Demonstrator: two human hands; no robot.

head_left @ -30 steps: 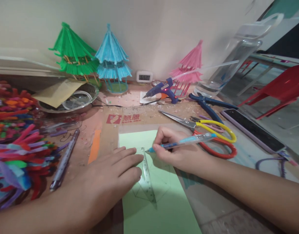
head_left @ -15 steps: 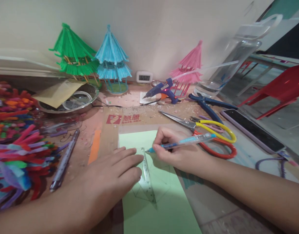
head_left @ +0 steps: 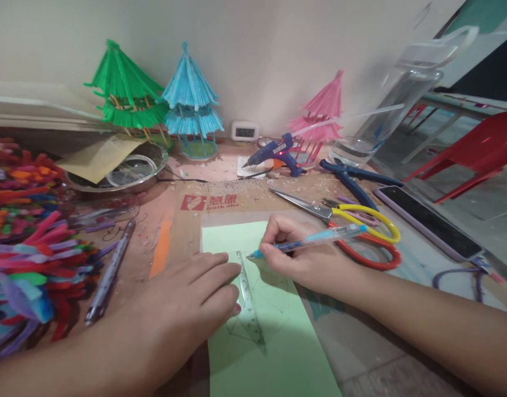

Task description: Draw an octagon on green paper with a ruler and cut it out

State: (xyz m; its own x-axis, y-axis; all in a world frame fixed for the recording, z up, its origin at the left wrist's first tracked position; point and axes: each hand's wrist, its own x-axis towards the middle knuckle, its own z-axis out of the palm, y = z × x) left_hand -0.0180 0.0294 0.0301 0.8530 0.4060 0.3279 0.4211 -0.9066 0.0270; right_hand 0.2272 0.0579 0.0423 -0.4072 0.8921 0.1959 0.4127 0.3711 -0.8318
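Now, through the head camera, I see my left hand (head_left: 187,300) pressed flat, fingers spread, on a clear triangular ruler (head_left: 248,300) lying on a pale green sheet of paper (head_left: 274,353) at six o'clock on the desk. My right hand (head_left: 307,259) grips a light blue pen (head_left: 307,241), its tip touching the paper at the ruler's upper corner. Just beyond, at two o'clock, lie scissors with yellow and red handles (head_left: 361,231). A blue glue gun (head_left: 274,151) sits at twelve o'clock, with green (head_left: 127,91), blue (head_left: 191,99) and pink (head_left: 322,113) pagoda models against the wall. A heap of coloured pipe cleaners (head_left: 26,242) fills nine o'clock.
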